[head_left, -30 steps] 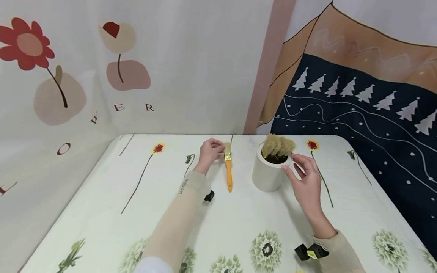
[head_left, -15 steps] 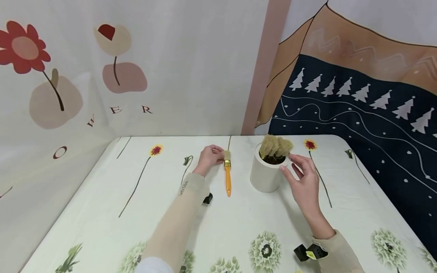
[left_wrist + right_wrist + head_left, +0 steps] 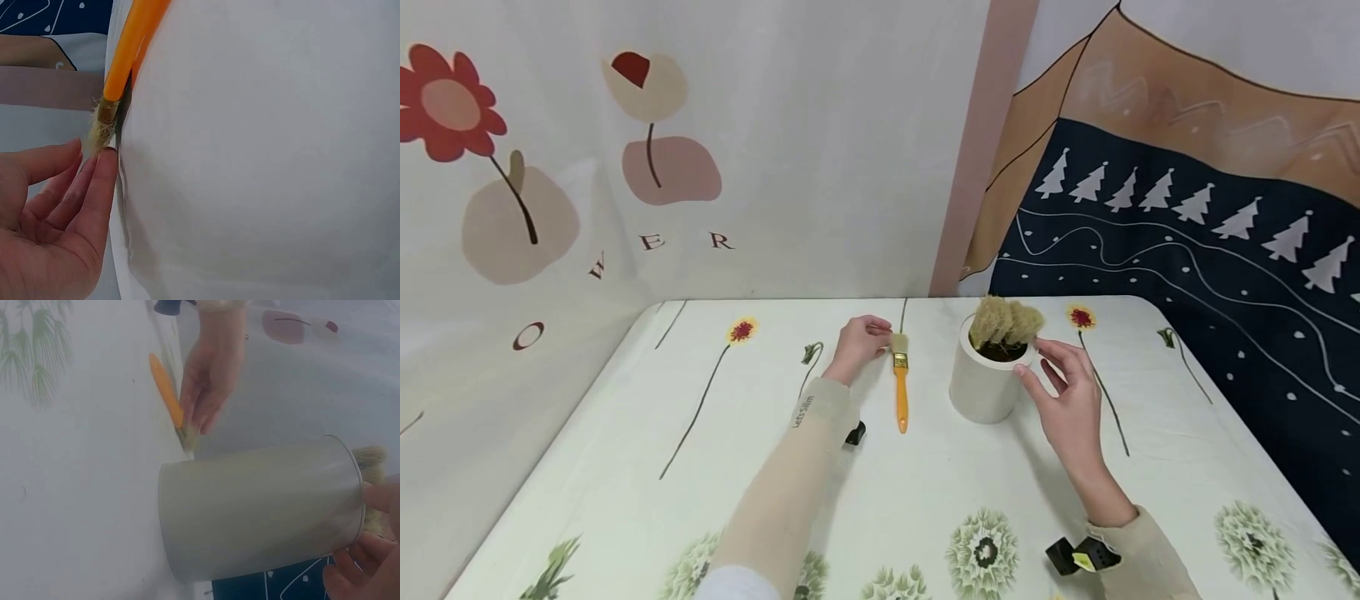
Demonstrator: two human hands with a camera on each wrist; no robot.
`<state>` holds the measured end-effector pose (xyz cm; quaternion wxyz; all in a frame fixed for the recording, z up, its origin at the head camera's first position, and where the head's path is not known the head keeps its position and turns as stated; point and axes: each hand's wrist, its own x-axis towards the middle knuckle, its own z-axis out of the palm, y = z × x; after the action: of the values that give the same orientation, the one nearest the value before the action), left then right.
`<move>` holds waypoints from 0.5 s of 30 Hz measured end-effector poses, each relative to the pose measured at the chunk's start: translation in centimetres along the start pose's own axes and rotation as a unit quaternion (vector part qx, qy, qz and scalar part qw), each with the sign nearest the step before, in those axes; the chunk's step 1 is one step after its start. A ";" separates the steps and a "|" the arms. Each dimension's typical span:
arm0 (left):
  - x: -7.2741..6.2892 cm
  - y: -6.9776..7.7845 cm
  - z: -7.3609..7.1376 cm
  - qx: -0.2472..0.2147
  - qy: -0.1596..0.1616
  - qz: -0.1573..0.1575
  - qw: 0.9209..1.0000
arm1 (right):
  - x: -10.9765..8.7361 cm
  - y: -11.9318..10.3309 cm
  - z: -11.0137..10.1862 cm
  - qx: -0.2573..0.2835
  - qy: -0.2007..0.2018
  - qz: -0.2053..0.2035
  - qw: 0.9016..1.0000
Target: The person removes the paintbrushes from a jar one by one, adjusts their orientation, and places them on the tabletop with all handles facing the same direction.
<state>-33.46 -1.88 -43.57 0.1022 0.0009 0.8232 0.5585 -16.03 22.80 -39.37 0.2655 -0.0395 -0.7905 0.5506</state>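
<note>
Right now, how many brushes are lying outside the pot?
1: the orange-handled brush, on the table between the left hand and the white pot. Another could be hidden behind the pot.

Below my left fingers (image 3: 874, 321) and right fingers (image 3: 1056, 348): one white, flower-printed tablecloth (image 3: 940, 467). Beyond the left: one pale grey fabric backdrop (image 3: 820, 167), printed red flower (image 3: 448, 104), lettering (image 3: 720, 241). Between both, farther back: one straight dusty-pink band (image 3: 979, 150). Beyond the right: one navy panel (image 3: 1240, 325), white fir trees (image 3: 1192, 206).
</note>
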 end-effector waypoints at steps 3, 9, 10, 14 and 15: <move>0.2 0.1 -0.3 0.018 0.011 0.017 1.000 | 0.0 0.0 0.1 -0.003 0.001 -0.001 1.000; 0.3 0.3 -0.6 0.019 0.019 0.041 0.999 | -0.1 -0.1 0.0 -0.013 0.000 -0.009 1.000; 0.3 0.4 -0.7 0.017 0.019 0.043 0.999 | -0.1 -0.1 0.0 -0.013 0.000 -0.010 1.000; 0.2 0.8 -0.8 0.006 0.018 0.048 0.999 | -0.1 -0.1 0.1 -0.006 0.002 -0.008 1.000; 0.2 0.9 -0.8 0.003 0.018 0.050 0.999 | -0.1 -0.1 0.2 -0.004 0.001 -0.009 1.000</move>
<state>-33.92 -2.25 -42.52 0.0589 0.0323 0.8257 0.5601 -16.01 22.60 -39.35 0.2716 -0.0338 -0.7925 0.5450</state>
